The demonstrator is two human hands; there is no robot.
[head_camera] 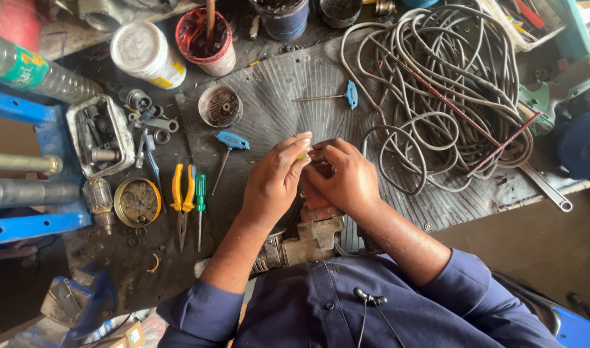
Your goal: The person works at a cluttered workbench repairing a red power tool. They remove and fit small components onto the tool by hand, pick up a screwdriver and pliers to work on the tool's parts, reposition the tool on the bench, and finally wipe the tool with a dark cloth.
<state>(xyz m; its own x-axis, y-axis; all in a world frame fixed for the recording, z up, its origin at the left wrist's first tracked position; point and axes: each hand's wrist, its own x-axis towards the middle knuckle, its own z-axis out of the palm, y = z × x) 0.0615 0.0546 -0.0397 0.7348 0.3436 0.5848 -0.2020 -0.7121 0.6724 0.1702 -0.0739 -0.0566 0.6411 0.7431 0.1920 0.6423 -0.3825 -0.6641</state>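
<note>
My left hand [275, 177] and my right hand [346, 177] meet over a grimy red and grey power tool [314, 232] that lies on a ribbed grey rubber mat [288, 84], its rear end toward my body. The left fingertips pinch a small yellowish part [303, 155] at the tool's front end. Curled over the tool's red nose, the right hand presses against the same spot. What lies under the fingers is hidden.
A tangle of grey cable [437, 84] covers the mat's right half. Two blue T-handle keys [230, 143] [350, 95], yellow pliers [182, 200], a green screwdriver [200, 200], a metal tray of parts [102, 136], tins and a plastic bottle [37, 71] crowd the left.
</note>
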